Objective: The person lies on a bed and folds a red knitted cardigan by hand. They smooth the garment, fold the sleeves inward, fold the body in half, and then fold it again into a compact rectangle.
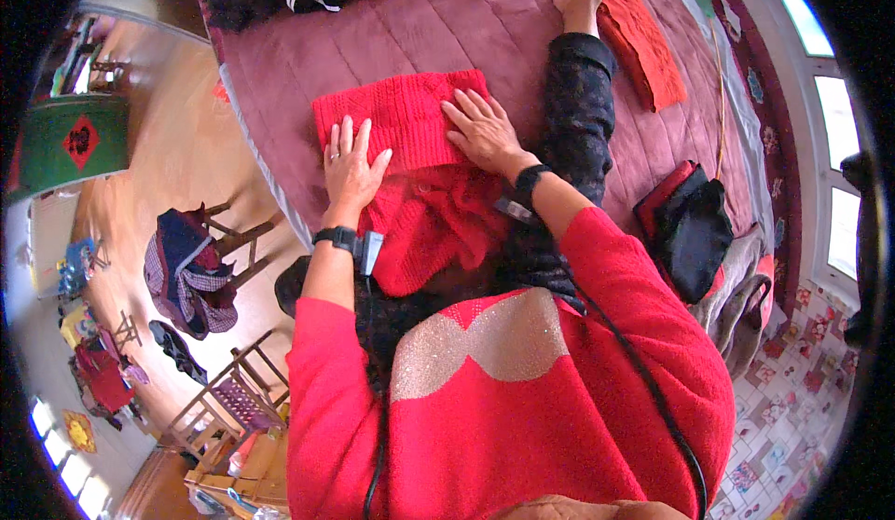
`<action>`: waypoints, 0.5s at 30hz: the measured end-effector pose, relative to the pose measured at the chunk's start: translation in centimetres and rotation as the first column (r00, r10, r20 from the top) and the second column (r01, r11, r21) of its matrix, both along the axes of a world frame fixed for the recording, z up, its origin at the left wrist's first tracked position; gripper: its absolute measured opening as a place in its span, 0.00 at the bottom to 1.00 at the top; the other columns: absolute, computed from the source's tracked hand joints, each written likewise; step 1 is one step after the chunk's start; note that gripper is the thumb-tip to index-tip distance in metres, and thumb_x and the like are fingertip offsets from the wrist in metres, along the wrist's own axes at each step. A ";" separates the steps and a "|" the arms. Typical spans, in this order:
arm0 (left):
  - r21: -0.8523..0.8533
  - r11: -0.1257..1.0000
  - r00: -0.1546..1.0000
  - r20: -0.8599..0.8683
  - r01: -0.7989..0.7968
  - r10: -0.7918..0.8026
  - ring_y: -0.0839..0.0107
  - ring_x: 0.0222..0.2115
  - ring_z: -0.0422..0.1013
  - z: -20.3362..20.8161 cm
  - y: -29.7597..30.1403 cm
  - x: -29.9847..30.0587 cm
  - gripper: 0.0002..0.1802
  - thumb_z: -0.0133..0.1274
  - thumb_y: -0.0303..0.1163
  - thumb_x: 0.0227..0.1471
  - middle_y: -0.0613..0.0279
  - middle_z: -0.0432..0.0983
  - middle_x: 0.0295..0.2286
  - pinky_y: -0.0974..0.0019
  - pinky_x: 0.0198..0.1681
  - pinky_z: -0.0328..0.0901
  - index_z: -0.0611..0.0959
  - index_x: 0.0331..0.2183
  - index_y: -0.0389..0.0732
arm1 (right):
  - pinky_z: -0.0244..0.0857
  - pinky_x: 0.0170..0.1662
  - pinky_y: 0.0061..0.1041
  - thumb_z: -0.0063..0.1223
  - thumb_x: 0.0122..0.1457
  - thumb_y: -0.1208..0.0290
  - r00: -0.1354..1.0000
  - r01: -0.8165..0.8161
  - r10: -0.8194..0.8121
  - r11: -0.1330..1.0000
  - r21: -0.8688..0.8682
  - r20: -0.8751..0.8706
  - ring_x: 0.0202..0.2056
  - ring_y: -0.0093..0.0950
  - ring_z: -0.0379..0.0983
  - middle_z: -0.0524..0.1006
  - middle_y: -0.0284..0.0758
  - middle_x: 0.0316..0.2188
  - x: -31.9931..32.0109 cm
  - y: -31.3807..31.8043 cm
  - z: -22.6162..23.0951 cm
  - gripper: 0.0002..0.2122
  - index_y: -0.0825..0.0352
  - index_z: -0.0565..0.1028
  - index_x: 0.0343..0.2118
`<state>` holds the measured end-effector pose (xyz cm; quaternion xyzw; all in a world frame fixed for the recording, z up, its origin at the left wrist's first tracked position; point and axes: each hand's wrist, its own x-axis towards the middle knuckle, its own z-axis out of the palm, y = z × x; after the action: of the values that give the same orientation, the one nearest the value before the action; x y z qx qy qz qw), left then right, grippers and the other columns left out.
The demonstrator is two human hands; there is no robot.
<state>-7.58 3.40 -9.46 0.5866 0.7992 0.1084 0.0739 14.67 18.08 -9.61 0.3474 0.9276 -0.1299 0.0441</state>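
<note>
Both hands lie open and flat on a folded red knitted sweater (410,138) spread on the maroon bed (373,35). The left hand (351,168) presses its lower left part, while the right hand (482,130) rests on its right edge. A second folded red garment (645,47) lies well apart to the right.

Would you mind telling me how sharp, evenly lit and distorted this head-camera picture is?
Head view: strong fisheye bending, so the bed edge curves and black corners ring the frame; the windows at right are blown out; soft, even light falls on the red knitted garment and both hands, left hand, right hand, which look fairly sharp.
</note>
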 end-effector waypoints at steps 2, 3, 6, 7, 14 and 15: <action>0.140 0.990 0.987 0.154 0.015 -0.037 0.44 0.61 0.51 0.5 -3.3 -0.2 0.37 0.56 0.45 0.52 0.45 0.54 0.61 0.47 0.61 0.53 0.64 0.60 0.45 | 0.44 0.66 0.43 0.38 0.64 0.53 0.999 0.002 -0.006 0.997 -0.073 -0.049 0.66 0.40 0.48 0.53 0.39 0.67 2.8 -1.2 0.9 0.26 0.57 0.58 0.63; 0.085 0.996 0.968 0.253 -0.016 -0.006 0.43 0.61 0.52 0.8 -5.1 -0.1 0.37 0.57 0.42 0.52 0.43 0.55 0.60 0.49 0.61 0.53 0.64 0.60 0.45 | 0.45 0.65 0.43 0.39 0.64 0.54 0.999 0.023 -0.029 0.989 -0.146 -0.039 0.65 0.41 0.50 0.53 0.40 0.66 4.1 -1.7 1.4 0.26 0.58 0.59 0.63; 0.099 0.983 0.931 0.349 -0.152 0.108 0.48 0.57 0.60 2.0 -10.3 0.2 0.31 0.55 0.36 0.53 0.42 0.63 0.56 0.54 0.60 0.57 0.68 0.57 0.40 | 0.57 0.60 0.42 0.46 0.60 0.62 0.978 0.007 -0.033 0.992 -0.125 -0.206 0.58 0.44 0.62 0.65 0.44 0.59 7.2 -3.6 2.6 0.22 0.64 0.66 0.56; 0.183 0.970 0.919 0.387 -0.158 0.077 0.50 0.55 0.63 2.5 -11.8 0.7 0.28 0.55 0.35 0.53 0.44 0.66 0.53 0.55 0.58 0.59 0.70 0.55 0.40 | 0.59 0.58 0.41 0.47 0.59 0.63 0.961 0.005 -0.047 0.989 -0.150 -0.271 0.56 0.45 0.64 0.68 0.45 0.56 8.0 -4.1 2.9 0.21 0.64 0.68 0.55; 0.155 0.974 0.903 0.421 -0.166 0.087 0.55 0.42 0.71 5.5 -17.6 6.1 0.18 0.61 0.35 0.47 0.53 0.74 0.39 0.57 0.46 0.66 0.79 0.41 0.41 | 0.67 0.46 0.40 0.56 0.51 0.68 0.916 -0.028 -0.025 0.992 -0.127 -0.401 0.41 0.43 0.72 0.75 0.42 0.36 9.1 -10.3 4.3 0.14 0.65 0.74 0.41; 0.132 0.980 0.919 0.384 -0.149 0.088 0.54 0.42 0.71 5.6 -17.9 6.8 0.20 0.61 0.36 0.46 0.53 0.73 0.39 0.56 0.46 0.67 0.79 0.42 0.41 | 0.68 0.45 0.39 0.55 0.51 0.70 0.901 -0.046 -0.002 0.994 -0.101 -0.434 0.41 0.43 0.72 0.75 0.42 0.36 9.3 -10.7 4.5 0.14 0.65 0.74 0.41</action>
<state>-0.81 -14.50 -3.88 0.5095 0.7930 0.2864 0.1721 23.94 7.34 -5.11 0.2963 0.9096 -0.2538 -0.1431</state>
